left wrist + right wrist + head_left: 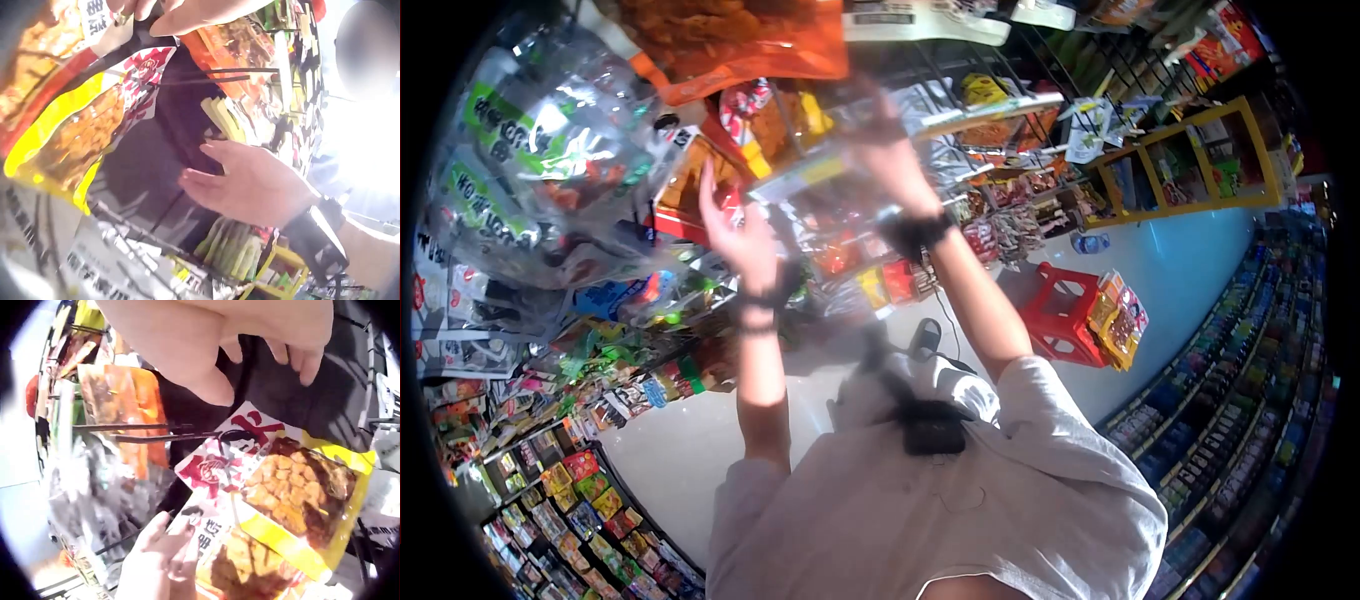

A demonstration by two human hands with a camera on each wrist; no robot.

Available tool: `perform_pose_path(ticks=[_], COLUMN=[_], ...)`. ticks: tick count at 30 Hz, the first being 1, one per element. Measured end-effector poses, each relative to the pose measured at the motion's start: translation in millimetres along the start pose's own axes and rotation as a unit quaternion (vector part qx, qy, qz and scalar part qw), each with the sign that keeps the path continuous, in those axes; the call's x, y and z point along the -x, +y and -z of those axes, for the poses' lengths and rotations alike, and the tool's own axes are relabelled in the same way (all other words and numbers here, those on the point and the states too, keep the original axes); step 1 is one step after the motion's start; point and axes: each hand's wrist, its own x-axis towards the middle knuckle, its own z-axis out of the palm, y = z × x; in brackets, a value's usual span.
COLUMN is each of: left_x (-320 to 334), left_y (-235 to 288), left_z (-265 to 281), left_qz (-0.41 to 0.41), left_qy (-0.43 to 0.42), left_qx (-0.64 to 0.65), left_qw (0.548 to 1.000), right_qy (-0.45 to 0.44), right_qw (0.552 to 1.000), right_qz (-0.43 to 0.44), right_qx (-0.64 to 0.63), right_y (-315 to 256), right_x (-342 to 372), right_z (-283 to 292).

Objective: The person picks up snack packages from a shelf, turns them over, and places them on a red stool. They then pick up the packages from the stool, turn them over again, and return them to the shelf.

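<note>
My left hand [742, 238] is at a red-edged snack packet [683, 190] among the hanging goods. In the left wrist view, the fingers and thumb of this hand [165, 15] pinch the packet's white top. A yellow-edged snack packet [300, 494] with a red-and-white top overlaps it in the right wrist view. My right hand [890, 165], blurred in the head view, reaches toward the rack to the right of these packets. Its fingers are spread and hold nothing in the left wrist view, before the dark back panel [140, 162].
Metal hooks [144, 432] stick out from the rack beside an orange packet [125, 406]. Large clear bags [550, 160] hang at the left. On the floor stands a red stool [1060, 312] with packets on it. Stocked shelves [1240, 420] line the right side.
</note>
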Motion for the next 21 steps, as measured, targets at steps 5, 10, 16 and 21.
perform_pose_path(ticks=[5,10,16,21], left_x=[165.9,304.7,327.9,327.8], left_y=[8.7,-11.4,27.5,73.6], left_z=[92.3,176.5,75.3,-38.0], left_qz=[0.212,0.27,0.197,0.166], left_qy=[-0.012,-0.274,-0.485,-0.635], left_qx=[-0.141,-0.126,-0.169,-0.136], left_qw=[0.967,0.914,0.835,0.742], right_qy=[-0.076,-0.011,0.134,0.22], right_qw=[0.978,0.96,0.932,0.933], right_qz=[-0.152,-0.276,-0.327,-0.281], right_qx=[-0.12,0.045,-0.082,-0.045], right_y=[-15.0,39.9,53.7,31.6], right_x=[154.3,275.1,373.4,435.7], right_z=[82.7,172.2,245.1,277.4])
